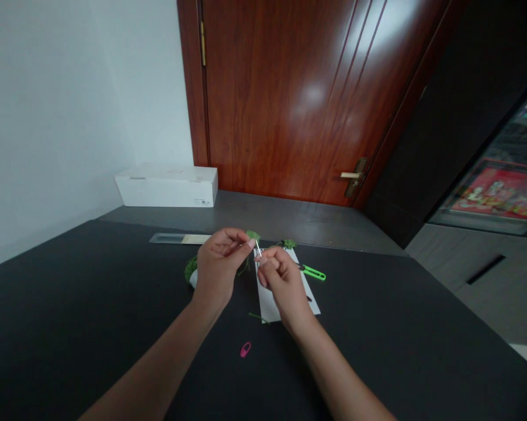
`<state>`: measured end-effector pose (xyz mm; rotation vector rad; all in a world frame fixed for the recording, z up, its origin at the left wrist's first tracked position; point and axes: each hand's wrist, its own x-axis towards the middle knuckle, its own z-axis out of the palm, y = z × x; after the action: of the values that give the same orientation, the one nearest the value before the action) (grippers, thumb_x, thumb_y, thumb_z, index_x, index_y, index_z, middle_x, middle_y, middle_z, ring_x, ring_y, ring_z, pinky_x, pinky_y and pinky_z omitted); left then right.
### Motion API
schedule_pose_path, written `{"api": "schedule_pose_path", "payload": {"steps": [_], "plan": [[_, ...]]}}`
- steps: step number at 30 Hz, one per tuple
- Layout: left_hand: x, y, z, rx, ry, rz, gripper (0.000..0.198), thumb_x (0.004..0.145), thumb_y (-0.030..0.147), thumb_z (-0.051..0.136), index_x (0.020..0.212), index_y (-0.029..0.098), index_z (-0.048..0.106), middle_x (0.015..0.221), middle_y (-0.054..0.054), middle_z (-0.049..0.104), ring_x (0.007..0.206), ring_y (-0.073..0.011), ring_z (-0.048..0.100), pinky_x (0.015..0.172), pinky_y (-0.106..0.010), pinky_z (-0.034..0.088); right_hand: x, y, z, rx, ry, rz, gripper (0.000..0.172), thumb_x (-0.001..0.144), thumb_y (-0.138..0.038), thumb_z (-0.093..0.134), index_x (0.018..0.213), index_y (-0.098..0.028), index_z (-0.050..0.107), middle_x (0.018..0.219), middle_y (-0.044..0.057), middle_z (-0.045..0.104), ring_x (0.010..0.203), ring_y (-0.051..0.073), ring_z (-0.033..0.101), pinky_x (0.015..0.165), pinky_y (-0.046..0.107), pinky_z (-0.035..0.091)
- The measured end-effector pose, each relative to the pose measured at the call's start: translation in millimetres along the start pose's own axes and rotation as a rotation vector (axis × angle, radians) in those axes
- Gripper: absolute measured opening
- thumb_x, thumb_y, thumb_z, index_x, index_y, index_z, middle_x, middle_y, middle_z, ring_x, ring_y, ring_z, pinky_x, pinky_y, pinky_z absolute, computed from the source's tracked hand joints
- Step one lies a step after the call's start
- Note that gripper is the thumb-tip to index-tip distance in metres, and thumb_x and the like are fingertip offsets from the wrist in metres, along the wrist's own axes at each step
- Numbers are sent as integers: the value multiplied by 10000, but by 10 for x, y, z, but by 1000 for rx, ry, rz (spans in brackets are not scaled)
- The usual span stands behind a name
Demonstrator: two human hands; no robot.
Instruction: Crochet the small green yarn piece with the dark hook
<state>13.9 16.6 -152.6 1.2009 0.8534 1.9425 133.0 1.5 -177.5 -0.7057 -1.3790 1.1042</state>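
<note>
1. Over the black desk (79, 310), my feed shows the left hand (219, 266) pinched narrow on a small green crochet piece (253, 235), held up off the desk.
2. The right hand (281, 283) pinches a steel needle (258, 248), its tip right at that piece.

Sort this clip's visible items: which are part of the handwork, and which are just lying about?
In use: left hand pinching green crochet piece; right hand holding needle.

Lying about: green yarn, green snips, pink stitch marker, white card, white box.
</note>
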Motion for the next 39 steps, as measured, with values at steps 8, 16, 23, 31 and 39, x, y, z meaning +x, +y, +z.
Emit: {"api": "schedule_pose_path", "payload": {"steps": [8,16,23,31,39], "plan": [[-20,33,2,45,-31,41,146,666,93,808,721,179,702,785,-3,715,765,-136,684,769,-242,539,-16,-15,-85,-441,143,-213,155,920,-332,531,868,-199,591,718,10,563,659,145,499,642,272,366],[-6,34,-13,33,-22,46,136,668,105,809,716,177,705,811,-18,711,769,-149,680,759,-255,543,29,-36,-7,213,-124,130,248,929,-467,534,883,-224,511,501,-118,295,432,95,235,473,231,232],[-36,94,10,-48,-77,-28,195,682,109,817,855,179,759,828,-30,748,765,-142,678,722,-235,531,25,9,-134,-383,101,-220,201,976,-367,518,877,-202,576,703,-27,562,629,120,503,625,241,374],[-4,151,24,-166,-64,-79,182,655,93,817,807,171,752,767,-4,707,742,-120,645,732,-226,516,0,7,-129,-479,112,-316,158,986,-287,481,883,-212,574,767,-3,621,687,141,579,656,246,431],[21,141,25,-144,9,-61,256,599,96,846,799,164,703,740,5,698,686,-115,651,662,-219,510,-17,-8,-82,-290,68,-162,206,963,-387,529,889,-202,580,616,-60,462,550,103,421,548,229,318]]}}
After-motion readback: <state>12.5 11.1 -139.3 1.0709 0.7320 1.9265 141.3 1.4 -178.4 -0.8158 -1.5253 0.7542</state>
